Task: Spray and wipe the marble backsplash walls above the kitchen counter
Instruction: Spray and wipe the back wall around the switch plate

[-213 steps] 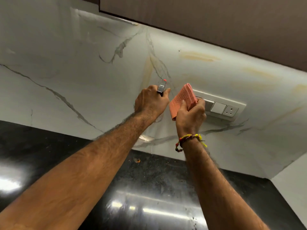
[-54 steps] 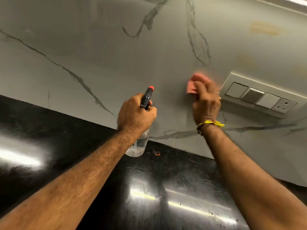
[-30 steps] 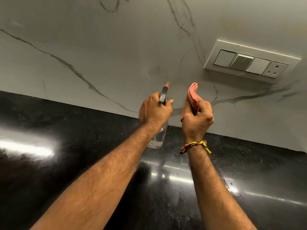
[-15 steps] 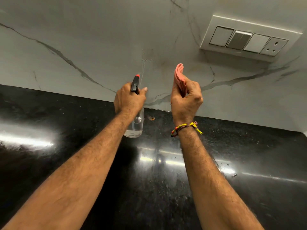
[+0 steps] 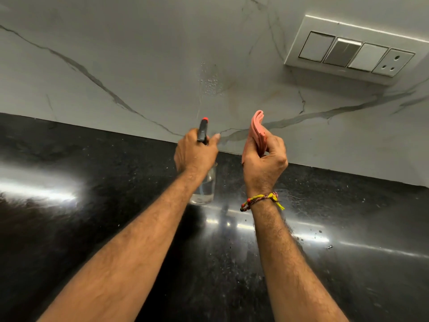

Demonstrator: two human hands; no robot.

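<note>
While droplets (image 5: 210,81) bead on the marble backsplash (image 5: 139,54) left of the switch plate (image 5: 348,48), head view shows spraying done there, wiping pending. Left hand (image 5: 195,154) grips spray bottle (image 5: 204,180), fingers wrapped, nozzle wallward. Right hand (image 5: 263,163) clamps folded pink cloth (image 5: 257,129), off the wall.

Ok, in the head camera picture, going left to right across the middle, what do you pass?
Left hand gripping the spray bottle → spray droplets on the marble backsplash → pink cloth gripped in the right hand → switch panel at the upper right.
</note>
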